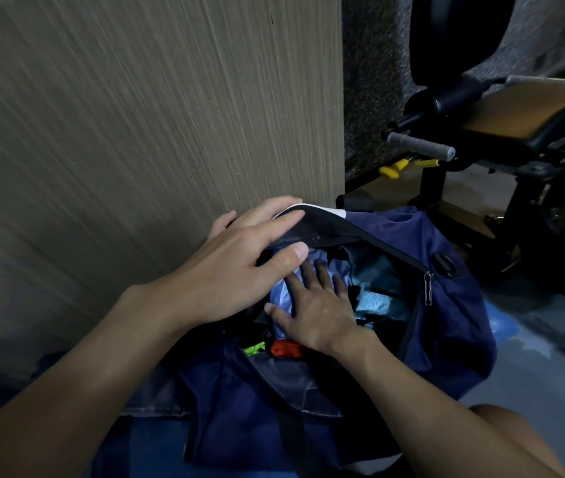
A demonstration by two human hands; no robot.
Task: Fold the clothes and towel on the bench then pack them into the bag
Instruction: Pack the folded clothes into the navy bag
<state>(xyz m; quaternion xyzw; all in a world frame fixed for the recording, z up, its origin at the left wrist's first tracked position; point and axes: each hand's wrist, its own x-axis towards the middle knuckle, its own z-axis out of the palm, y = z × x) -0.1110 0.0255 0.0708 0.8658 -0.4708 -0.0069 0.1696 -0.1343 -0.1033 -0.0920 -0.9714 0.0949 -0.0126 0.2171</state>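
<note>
- The wood-grain wall panel is filling the left and centre of the view, standing directly behind the bag.
- The navy bag is lying unzipped at the foot of the panel, with its mouth facing up and the folded items sitting inside.
- The padded exercise frame is standing at upper right, beyond the bag and apart from it.
- The left hand is grasping the far rim of the bag, with the fingers lying over the zip edge and the thumb pinching from beneath, lifting that edge.
- The right hand is released, with fingers spread flat, pressing down on the clothing inside the bag.
- The light blue garment is lying inside the bag, directly under the right hand.
- The teal cloth is sitting in the bag just right of that hand; it cannot be told whether it is the towel.
- The zip pull is hanging at the right end of the opening.
</note>
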